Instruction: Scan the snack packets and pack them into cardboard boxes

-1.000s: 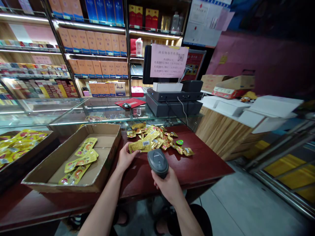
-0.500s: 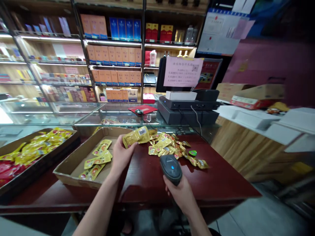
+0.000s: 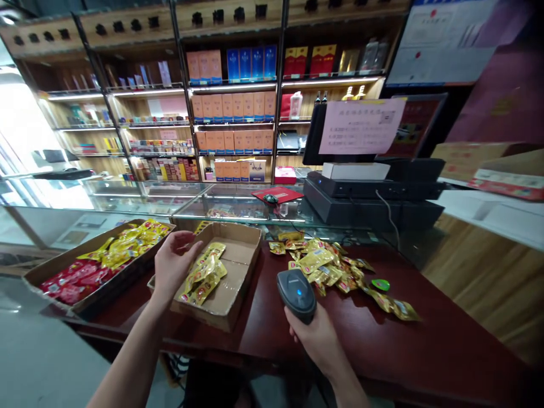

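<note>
My left hand (image 3: 172, 263) is over the left side of a shallow cardboard box (image 3: 244, 283), its fingers slightly bent, thumb apart, with nothing in them. Several yellow snack packets (image 3: 206, 272) lie inside the box, just right of the hand. My right hand (image 3: 314, 334) grips a dark barcode scanner (image 3: 297, 294) with a blue light on top, held over the table. Beyond the scanner spreads a loose pile of gold snack packets (image 3: 318, 260). Beside it lies a small green packet (image 3: 380, 284).
On the left, a second box (image 3: 91, 300) holds yellow and red packets. A glass counter (image 3: 238, 207) runs behind the table (image 3: 361, 351). A monitor (image 3: 314, 136) with a pink sheet stands on a black base (image 3: 331, 204). Shelves of boxed goods line the back.
The gold packet that was in my left hand has left it, and the hand has moved left to the box, fingers apart. The view has turned left. My right hand still holds the scanner.
</note>
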Demonstrator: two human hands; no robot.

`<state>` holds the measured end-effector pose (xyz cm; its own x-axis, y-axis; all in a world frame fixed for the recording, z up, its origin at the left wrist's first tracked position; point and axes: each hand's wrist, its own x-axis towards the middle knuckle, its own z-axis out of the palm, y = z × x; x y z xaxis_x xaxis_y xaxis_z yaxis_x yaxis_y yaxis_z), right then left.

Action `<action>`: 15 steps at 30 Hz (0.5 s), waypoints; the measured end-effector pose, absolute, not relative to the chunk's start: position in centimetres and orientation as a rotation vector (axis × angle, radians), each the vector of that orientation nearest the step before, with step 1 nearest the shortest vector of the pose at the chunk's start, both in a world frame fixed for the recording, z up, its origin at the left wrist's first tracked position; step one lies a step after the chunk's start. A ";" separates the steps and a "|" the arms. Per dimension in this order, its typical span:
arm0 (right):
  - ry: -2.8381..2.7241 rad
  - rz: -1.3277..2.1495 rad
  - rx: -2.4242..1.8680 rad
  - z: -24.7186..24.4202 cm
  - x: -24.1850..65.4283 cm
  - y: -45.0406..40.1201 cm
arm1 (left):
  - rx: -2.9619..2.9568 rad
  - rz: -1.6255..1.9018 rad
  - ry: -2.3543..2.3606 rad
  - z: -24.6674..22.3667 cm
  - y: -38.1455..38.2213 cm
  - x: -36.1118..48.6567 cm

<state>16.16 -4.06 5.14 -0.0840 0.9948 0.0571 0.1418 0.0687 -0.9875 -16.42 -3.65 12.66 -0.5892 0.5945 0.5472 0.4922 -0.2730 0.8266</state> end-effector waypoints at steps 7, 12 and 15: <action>-1.295 1.139 -1.270 5.2 19.1 -4.1 | 1.556 1.815 1.654 11.2 -0.4 -7.1; -1.187 1.083 -1.297 5.2 23.0 -4.6 | 1.740 1.563 1.379 9.5 3.3 2.1; -1.180 1.009 -1.305 5.3 25.2 -5.0 | 1.808 1.440 1.352 7.5 7.2 5.9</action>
<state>25.21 -4.96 5.33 0.1548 0.9861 0.0604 0.0935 0.0462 -0.9945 5.90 7.24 7.50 -0.0306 0.8864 0.4619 0.4052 -0.4115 0.8164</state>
